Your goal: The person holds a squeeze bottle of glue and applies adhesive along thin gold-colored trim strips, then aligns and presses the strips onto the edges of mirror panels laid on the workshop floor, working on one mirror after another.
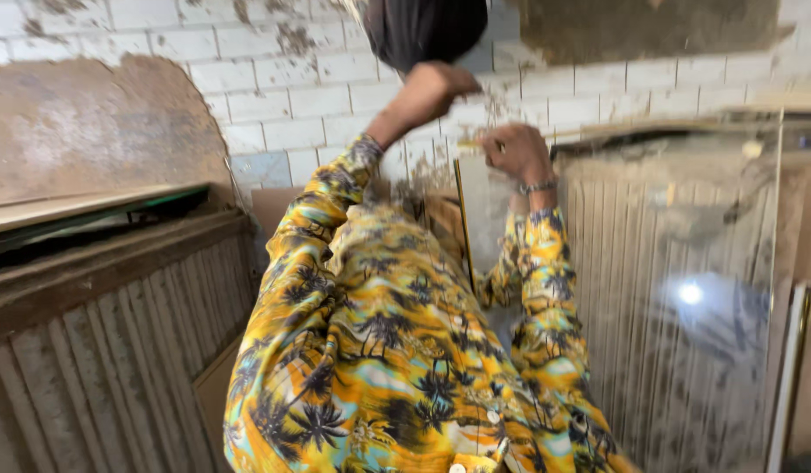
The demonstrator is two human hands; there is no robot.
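Observation:
Neither of my hands shows in the head view. Another person in a yellow palm-print shirt (pixel 396 350) stands close in front of me with their back to me. One of their hands (pixel 433 88) is raised beside their dark-haired head (pixel 423 31). Their other hand (pixel 515 151), with a bracelet on the wrist, rests on the top edge of an upright pane with a thin gold-coloured edge (pixel 463 219). A large clear glass sheet (pixel 686 289) leans upright at the right and reflects a bright light.
A white tiled wall (pixel 283 105) with patches of bare plaster is behind. Dusty ribbed panels (pixel 99 368) and flat boards (pixel 81 206) are stacked at the left. More ribbed sheets stand behind the glass, and a white-framed piece (pixel 791 377) leans at the right edge.

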